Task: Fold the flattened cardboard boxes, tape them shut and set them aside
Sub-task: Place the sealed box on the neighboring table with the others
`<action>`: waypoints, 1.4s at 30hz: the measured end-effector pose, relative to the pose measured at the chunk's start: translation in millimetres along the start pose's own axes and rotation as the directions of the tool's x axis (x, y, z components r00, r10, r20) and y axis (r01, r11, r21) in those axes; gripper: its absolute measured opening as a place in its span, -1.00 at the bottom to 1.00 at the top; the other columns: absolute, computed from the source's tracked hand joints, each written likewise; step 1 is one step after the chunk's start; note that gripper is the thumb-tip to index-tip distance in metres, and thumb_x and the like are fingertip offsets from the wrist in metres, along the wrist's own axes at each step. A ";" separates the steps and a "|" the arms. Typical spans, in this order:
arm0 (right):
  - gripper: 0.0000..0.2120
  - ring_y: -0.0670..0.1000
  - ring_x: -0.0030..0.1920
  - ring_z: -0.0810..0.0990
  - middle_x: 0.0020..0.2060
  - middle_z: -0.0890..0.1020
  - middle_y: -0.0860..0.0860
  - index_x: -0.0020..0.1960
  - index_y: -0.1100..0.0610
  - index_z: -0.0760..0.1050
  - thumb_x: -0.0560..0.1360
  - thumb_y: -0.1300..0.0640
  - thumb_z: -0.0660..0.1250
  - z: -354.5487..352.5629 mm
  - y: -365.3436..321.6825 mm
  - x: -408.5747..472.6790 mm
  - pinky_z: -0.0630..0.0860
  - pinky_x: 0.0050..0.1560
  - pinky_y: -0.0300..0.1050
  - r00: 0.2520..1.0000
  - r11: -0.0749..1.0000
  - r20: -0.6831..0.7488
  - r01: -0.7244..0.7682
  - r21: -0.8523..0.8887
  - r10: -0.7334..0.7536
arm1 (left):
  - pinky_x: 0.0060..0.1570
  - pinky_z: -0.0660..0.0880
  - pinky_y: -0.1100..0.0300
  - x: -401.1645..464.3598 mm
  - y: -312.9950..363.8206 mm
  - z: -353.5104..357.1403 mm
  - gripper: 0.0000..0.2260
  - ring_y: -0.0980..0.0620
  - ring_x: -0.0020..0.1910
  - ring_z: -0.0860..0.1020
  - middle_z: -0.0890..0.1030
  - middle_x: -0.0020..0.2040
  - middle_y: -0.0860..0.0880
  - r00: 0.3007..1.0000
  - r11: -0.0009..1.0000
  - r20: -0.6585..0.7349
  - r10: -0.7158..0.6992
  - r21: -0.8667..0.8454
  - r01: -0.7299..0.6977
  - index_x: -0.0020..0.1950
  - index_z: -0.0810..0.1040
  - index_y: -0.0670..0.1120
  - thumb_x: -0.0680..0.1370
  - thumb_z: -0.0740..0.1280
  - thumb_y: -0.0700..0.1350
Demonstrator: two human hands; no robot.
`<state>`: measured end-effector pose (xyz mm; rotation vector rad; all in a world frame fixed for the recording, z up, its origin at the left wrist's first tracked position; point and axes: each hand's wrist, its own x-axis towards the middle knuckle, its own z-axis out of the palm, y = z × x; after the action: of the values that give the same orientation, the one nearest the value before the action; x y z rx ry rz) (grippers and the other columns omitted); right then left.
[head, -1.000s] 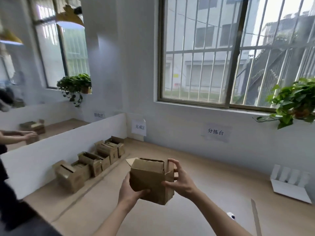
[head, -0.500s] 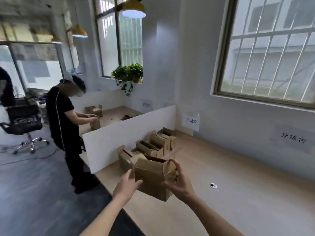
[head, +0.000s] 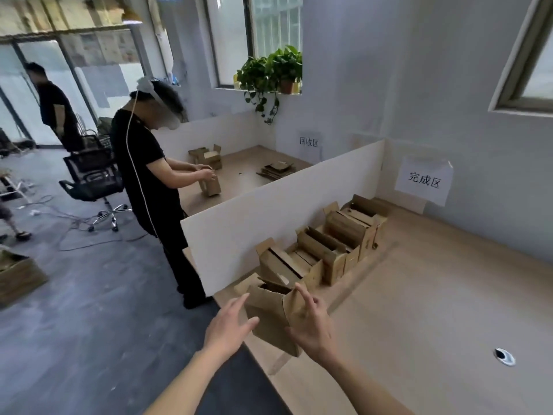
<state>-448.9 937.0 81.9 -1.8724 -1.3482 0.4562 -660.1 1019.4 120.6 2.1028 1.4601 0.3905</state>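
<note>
A small brown cardboard box (head: pixel 269 317) with its top flaps standing open is at the near left corner of the wooden table (head: pixel 419 295). My left hand (head: pixel 227 327) is at the box's left side, fingers straight and spread, thumb against its front face. On the box's right side, my right hand (head: pixel 311 324) also has its fingers spread and straight, the index finger pointing up. Whether the box rests on the table or hangs just above it I cannot tell. Just behind it a row of several folded boxes (head: pixel 329 250) runs along the white divider (head: pixel 269 211).
A paper sign (head: pixel 423 181) hangs on the wall behind the row. A small round object (head: pixel 504 356) lies on the table to the right. Beyond the divider a person (head: pixel 143 175) in black handles a box, near an office chair (head: pixel 92 175) and flat cardboard (head: pixel 278 169).
My view has swung left and down. Both hands carried the box leftward to the near end of the row, and their fingers have gone from gripping it to spread straight.
</note>
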 end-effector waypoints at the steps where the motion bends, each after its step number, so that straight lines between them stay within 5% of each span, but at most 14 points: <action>1: 0.02 -0.03 0.09 0.46 0.34 0.33 -0.05 0.47 -0.52 -0.05 0.31 -0.01 0.53 14.9 8.5 17.5 0.53 -0.12 -0.27 1.000 1.000 0.019 -0.017 -0.003 0.017 | 0.30 0.46 0.06 22.0 -8.8 6.0 -0.40 0.08 0.46 0.35 0.28 0.54 0.17 1.000 1.000 0.028 -0.002 0.019 0.001 0.58 0.19 0.23 0.57 0.30 0.26; 9: -0.01 0.15 0.17 0.56 0.39 0.25 0.03 0.51 -0.44 -0.08 0.38 -0.06 0.54 95.1 39.9 104.3 0.63 0.04 -0.02 0.991 0.993 0.124 -0.044 -0.106 0.058 | 0.42 0.31 0.05 149.6 -65.3 61.1 -0.52 0.05 0.55 0.22 0.20 0.59 0.11 0.982 0.998 0.177 -0.064 0.033 0.059 0.57 0.20 0.26 0.65 0.10 0.27; 19: -0.21 0.16 0.38 0.44 0.47 0.21 0.07 0.49 -0.16 0.01 0.44 -0.07 0.44 139.3 39.9 139.0 0.56 0.17 -0.04 0.973 0.979 0.188 -0.102 -0.176 0.136 | 0.49 0.23 0.08 219.4 -105.1 91.5 -0.46 0.08 0.57 0.17 0.16 0.61 0.11 0.950 0.999 0.310 -0.040 0.000 0.042 0.60 0.22 0.12 0.64 0.22 0.17; 24: -0.24 0.08 0.42 0.44 0.61 0.03 -0.01 0.53 -0.15 -0.02 0.52 -0.15 0.37 146.7 45.1 132.9 0.53 0.17 -0.15 0.968 0.960 0.136 -0.177 -0.218 0.210 | 0.52 0.08 0.12 234.2 -117.8 101.2 -0.37 0.14 0.60 0.01 0.00 0.63 0.16 0.926 0.998 0.370 0.070 -0.018 -0.068 0.63 0.14 0.11 0.61 0.26 0.21; 30: -0.13 0.04 0.42 0.44 0.63 -0.18 -0.06 0.63 -0.06 -0.09 0.54 0.02 0.42 166.5 38.5 134.8 0.59 0.11 -0.17 0.938 0.880 0.034 -0.311 -0.360 0.345 | 0.52 0.02 0.12 255.0 -129.4 106.0 -0.32 0.16 0.59 -0.15 -0.11 0.64 0.15 0.882 0.962 0.435 0.184 0.103 -0.251 0.64 0.06 0.11 0.60 0.22 0.27; 33: -0.11 0.06 0.43 0.43 0.63 -0.17 -0.05 0.64 -0.06 -0.10 0.53 0.03 0.43 173.6 31.6 138.2 0.58 0.14 -0.17 0.930 0.859 -0.006 -0.341 -0.381 0.367 | 0.50 0.20 0.06 262.1 -131.8 100.2 -0.31 0.12 0.61 -0.12 -0.09 0.64 0.13 0.872 0.924 0.438 0.219 0.195 -0.330 0.64 0.06 0.11 0.59 0.19 0.31; 38: -0.15 0.03 0.52 0.30 0.63 -0.11 -0.07 0.64 -0.10 -0.10 0.55 0.05 0.38 168.3 19.2 134.3 0.55 0.21 -0.19 0.929 0.838 -0.065 -0.357 -0.412 0.364 | 0.54 0.15 0.03 268.0 -126.6 75.6 -0.33 0.08 0.61 0.02 0.01 0.64 0.10 0.845 0.880 0.450 0.288 0.223 -0.419 0.64 0.07 0.11 0.60 0.18 0.30; 42: -0.20 -0.01 0.57 0.20 0.63 0.01 -0.09 0.64 -0.12 -0.09 0.59 -0.07 0.34 131.4 1.0 130.1 0.35 0.46 -0.10 0.928 0.812 -0.119 -0.367 -0.453 0.352 | 0.52 0.16 0.04 272.0 -92.9 43.6 -0.37 0.07 0.59 0.12 0.14 0.62 0.10 0.835 0.851 0.414 0.364 0.216 -0.478 0.61 0.14 0.10 0.60 0.21 0.27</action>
<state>-487.4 1105.3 15.7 -2.5522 -1.1478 0.2986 -608.2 1284.2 12.4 2.5929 0.8708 -0.0823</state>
